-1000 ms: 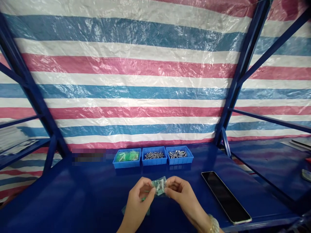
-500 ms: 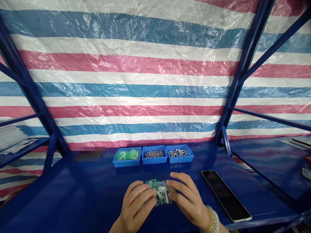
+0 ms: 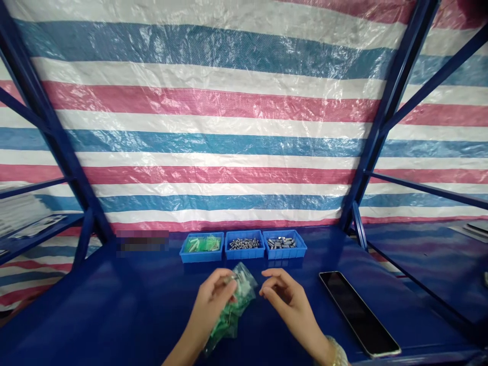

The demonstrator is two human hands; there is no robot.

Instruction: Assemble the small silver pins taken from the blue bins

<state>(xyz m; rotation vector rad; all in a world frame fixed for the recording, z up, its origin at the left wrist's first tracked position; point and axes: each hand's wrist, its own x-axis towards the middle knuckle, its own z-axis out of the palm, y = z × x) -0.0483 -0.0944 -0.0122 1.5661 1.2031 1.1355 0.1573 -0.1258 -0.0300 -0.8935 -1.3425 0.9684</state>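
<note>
My left hand (image 3: 214, 297) pinches a clear and green plastic bag (image 3: 245, 285) between thumb and fingers. Small white and metallic pieces show through its upper end, and green packaging trails below the hand toward the table's near edge. Close to the bag's right side is my right hand (image 3: 284, 295), its fingers curled and thumb apart from them, holding nothing that I can see. Beyond the hands stand a blue bin of green and white pieces (image 3: 202, 258), a blue bin of small metal parts (image 3: 244, 253) and another blue bin of longer metal parts (image 3: 287, 252).
A black-screened phone (image 3: 358, 312) lies to the right on the dark blue table (image 3: 145, 295). Blue metal posts (image 3: 375, 127) frame a striped plastic sheet (image 3: 229, 152) behind. Papers (image 3: 28, 218) rest on a shelf at left.
My right hand has come off the bag. My left hand has turned and tilted the bag upward, with green packaging now hanging below it. The camera view has shifted slightly.
</note>
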